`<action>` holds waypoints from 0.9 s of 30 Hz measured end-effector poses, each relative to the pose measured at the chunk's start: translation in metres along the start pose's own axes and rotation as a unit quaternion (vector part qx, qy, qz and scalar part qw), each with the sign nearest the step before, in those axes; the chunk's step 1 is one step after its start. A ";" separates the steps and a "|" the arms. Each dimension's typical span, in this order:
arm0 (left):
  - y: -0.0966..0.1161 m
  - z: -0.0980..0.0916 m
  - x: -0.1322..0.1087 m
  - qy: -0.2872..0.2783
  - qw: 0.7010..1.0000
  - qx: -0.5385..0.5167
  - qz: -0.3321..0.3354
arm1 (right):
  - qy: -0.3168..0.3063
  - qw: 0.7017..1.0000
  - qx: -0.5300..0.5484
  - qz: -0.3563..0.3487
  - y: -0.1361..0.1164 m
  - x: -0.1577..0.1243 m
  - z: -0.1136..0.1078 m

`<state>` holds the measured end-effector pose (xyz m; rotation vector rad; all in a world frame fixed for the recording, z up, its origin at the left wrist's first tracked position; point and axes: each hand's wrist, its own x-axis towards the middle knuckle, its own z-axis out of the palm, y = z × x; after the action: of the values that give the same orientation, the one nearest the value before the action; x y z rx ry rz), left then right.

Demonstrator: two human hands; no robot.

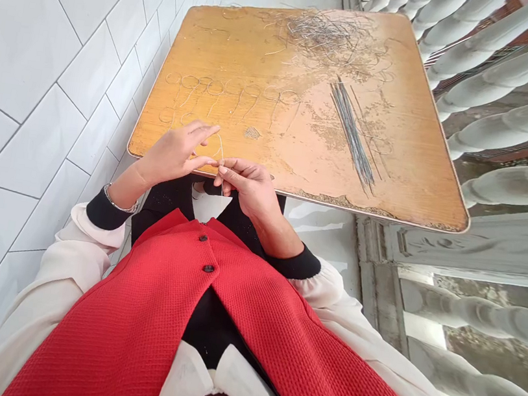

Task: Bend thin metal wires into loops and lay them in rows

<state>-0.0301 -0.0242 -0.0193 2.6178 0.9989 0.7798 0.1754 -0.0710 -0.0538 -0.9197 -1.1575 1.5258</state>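
I have the right hand (pixel 252 190) pinched closed on a thin wire (pixel 222 147), upright at the near edge of the table (pixel 207 42). The left hand (pixel 172 149) is half open, thumb and fingers apart beside the wire; I can't tell from here whether it touches. Beyond them I see a row of wire loops (pixel 239 93), a bundle (pixel 353 135) of rods to the right, and a tangle (pixel 324 33) farther off.

You've got a worn table (pixel 411 160) across the upper frame: tangled wires (pixel 323 30) at top centre, a straight-wire bundle (pixel 353 135) centre-right, looped wires (pixel 236 92) lined up centre-left.
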 end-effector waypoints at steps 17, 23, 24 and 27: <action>0.005 -0.003 0.004 -0.049 0.995 0.079 -0.030 | -0.009 1.000 0.007 0.016 0.008 0.002 -0.001; -0.001 0.007 0.005 -0.054 0.992 0.110 -0.031 | -0.011 0.999 -0.028 0.031 0.014 0.003 -0.005; -0.004 0.008 0.005 -0.055 0.991 0.114 -0.035 | -0.008 0.998 -0.049 0.031 0.017 0.003 -0.006; -0.018 0.012 0.004 -0.061 0.990 0.117 -0.051 | 0.025 0.982 -0.185 -0.020 0.030 0.000 -0.009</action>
<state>-0.0307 -0.0086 -0.0341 2.7412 1.2445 0.4980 0.1759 -0.0710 -0.0853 -1.1662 -1.4427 1.2684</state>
